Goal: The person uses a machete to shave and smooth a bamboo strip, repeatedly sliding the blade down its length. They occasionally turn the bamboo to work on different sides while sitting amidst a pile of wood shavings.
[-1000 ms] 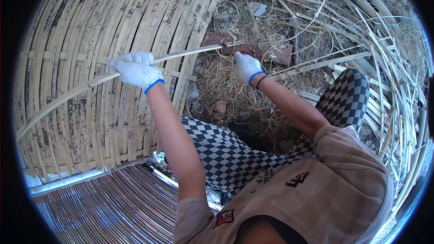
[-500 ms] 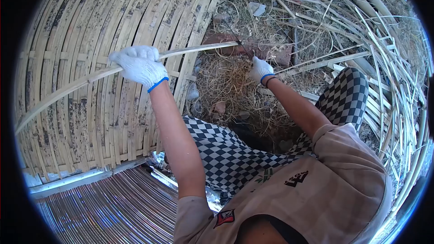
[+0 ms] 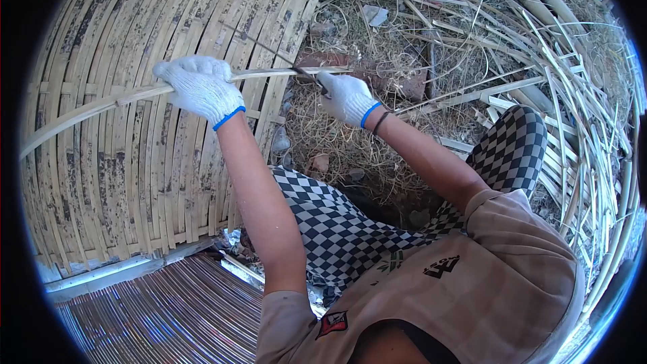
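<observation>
Bamboo strip [image 3: 141,94], held across the upper half of the view: it runs from the rim at nine o'clock to an end just past twelve, bending gently along its longer side. We grip it at ten o'clock with our left hand [image 3: 199,91], gloved in white, the back of the glove turned up and the fingers curled firmly over the strip. Our right hand [image 3: 345,98], likewise gloved and lying between twelve and one, has its fingers closed about the near end of a knife [image 3: 269,50], whose thin dark blade points toward ten o'clock. We see the blade cross the strip between our two hands, nearer the right; we cannot tell whether its edge enters the bamboo. Behind the strip, from eight round to eleven, we observe a woven panel [image 3: 155,168] of dark-speckled slats. Past the panel's edge, the strip's end hangs above pale shavings [image 3: 323,128], with a reddish brick [image 3: 411,86] toward half past one. We note piled split bamboo [image 3: 593,162] along the rim from one to four, our checkered trousers [image 3: 344,219] at six with one knee at three, and a ribbed sheet [image 3: 168,303] between seven and eight.
</observation>
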A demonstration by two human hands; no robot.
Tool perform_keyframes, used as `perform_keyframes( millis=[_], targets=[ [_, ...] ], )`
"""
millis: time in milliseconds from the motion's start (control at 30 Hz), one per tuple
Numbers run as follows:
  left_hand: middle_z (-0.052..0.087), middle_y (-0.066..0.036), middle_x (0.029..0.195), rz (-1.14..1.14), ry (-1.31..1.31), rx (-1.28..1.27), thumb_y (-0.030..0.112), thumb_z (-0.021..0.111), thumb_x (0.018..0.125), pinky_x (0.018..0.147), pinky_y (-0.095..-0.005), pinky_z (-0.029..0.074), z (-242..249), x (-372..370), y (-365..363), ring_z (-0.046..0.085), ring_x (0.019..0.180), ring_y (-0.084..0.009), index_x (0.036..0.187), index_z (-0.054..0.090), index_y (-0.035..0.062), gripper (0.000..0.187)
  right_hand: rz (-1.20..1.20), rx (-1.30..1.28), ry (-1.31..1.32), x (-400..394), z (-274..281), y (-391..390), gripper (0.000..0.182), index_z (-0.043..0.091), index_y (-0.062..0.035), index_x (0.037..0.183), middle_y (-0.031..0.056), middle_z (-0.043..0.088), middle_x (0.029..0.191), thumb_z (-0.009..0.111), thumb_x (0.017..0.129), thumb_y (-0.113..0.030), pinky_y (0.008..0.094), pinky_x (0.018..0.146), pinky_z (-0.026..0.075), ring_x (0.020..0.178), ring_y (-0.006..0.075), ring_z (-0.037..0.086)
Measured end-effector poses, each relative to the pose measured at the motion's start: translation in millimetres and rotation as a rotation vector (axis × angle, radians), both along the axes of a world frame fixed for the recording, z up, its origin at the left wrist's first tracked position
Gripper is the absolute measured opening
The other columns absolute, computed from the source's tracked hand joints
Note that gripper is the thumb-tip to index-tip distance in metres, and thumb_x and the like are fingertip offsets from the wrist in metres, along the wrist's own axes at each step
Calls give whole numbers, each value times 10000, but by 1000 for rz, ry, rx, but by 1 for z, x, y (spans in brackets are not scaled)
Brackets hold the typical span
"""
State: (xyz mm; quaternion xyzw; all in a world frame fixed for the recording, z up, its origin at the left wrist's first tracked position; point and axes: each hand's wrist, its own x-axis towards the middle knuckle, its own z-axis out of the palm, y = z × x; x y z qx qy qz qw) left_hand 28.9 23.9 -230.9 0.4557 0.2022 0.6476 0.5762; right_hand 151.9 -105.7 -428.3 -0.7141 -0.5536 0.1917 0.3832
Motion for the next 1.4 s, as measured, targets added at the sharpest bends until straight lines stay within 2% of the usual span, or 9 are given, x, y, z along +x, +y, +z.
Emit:
perform_keyframes(
  millis=[167, 267, 733, 867, 1000, 1067, 1200, 1300, 1400],
  targets=[
    [308, 49, 450, -36, 4, 5, 487, 446, 1083, 294, -289, 188, -1, -3, 1, 225, 303, -96, 629, 411, 204, 537, -123, 63, 24, -1, -86, -4, 241, 556, -83, 1079, 181, 700, 852, 661, 877, -162, 514, 698, 542, 828, 409, 696],
    [276, 44, 431, 109, 80, -81, 530, 442, 1074, 305, -294, 172, 7, -2, -12, 205, 299, -107, 564, 340, 205, 613, -332, -432, 95, 27, -192, -27, 299, 562, -32, 1133, 246, 729, 999, 651, 902, -200, 522, 821, 559, 964, 427, 712],
    [275, 29, 420, -10, 62, -9, 562, 432, 1064, 308, -298, 153, 3, 2, -11, 188, 298, -118, 534, 331, 193, 653, -27, 9, 53, -10, -3, -1, 265, 578, -64, 1068, 202, 703, 873, 661, 852, -195, 527, 737, 543, 860, 424, 694],
    [273, 27, 422, -25, 54, -23, 553, 423, 1070, 310, -301, 157, 1, -2, -5, 190, 299, -124, 541, 343, 193, 645, -83, 140, -5, -3, -57, -7, 191, 548, -86, 1046, 163, 698, 813, 627, 913, -200, 501, 680, 544, 796, 390, 701],
    [266, 33, 436, -22, 29, -24, 529, 436, 1073, 320, -308, 153, -4, -10, -1, 191, 311, -119, 563, 316, 195, 621, -385, -481, 234, 27, -198, -33, 337, 613, 7, 1143, 291, 707, 1078, 630, 917, -243, 519, 891, 541, 1052, 447, 684],
    [271, 34, 447, -51, 92, 22, 509, 449, 1074, 326, -312, 151, -4, -14, -1, 190, 315, -119, 586, 307, 193, 598, -383, -503, 192, 31, -182, -37, 355, 627, 27, 1110, 311, 702, 1083, 648, 911, -265, 520, 889, 543, 1052, 446, 687],
    [341, 16, 497, -112, 128, 51, 478, 481, 1069, 378, -311, 222, -5, -13, -6, 261, 362, -119, 651, 348, 181, 530, -271, -483, 207, 29, -194, -26, 333, 661, 26, 963, 301, 710, 1020, 683, 888, -298, 498, 818, 554, 996, 445, 699],
    [429, -34, 578, 13, 227, 184, 491, 469, 1072, 481, -324, 353, 1, -12, -7, 408, 469, -158, 703, 424, 127, 520, -129, -548, 705, 31, -175, -19, 241, 720, -19, 966, 207, 750, 969, 658, 898, -242, 422, 824, 581, 932, 368, 738],
    [602, -140, 830, 349, 300, 413, 511, 513, 1050, 706, -393, 535, 8, -15, -8, 616, 721, -237, 1037, 502, 15, 496, 157, -81, 133, 43, -157, -17, 148, 717, -54, 952, 136, 715, 820, 615, 893, -144, 399, 694, 539, 789, 323, 717]
  ],
)
